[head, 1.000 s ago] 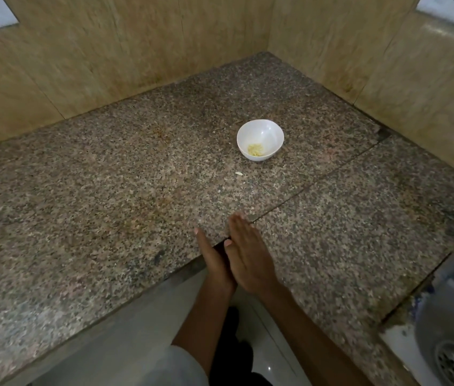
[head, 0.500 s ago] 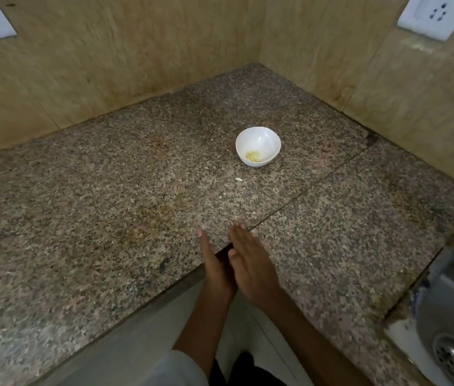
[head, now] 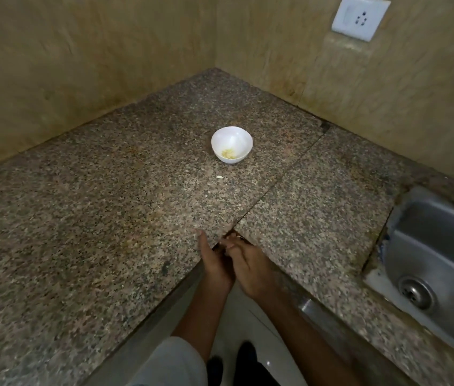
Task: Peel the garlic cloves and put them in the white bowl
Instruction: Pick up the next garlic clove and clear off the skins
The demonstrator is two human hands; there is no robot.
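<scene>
White bowl [head: 232, 134] upright, rim up, garlic [head: 229, 153] inside

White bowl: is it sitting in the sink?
No, the white bowl stands on the granite counter, apart from the steel sink.

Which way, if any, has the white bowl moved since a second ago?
No. The white bowl keeps its place beside the countertop seam; only the view shifted.

Dim, yellowish indoor light, soft shadows, wide-angle bending at edges, right hand [head: 250, 270] motion-blurred, dull sheen on sink [head: 440, 263].
</scene>
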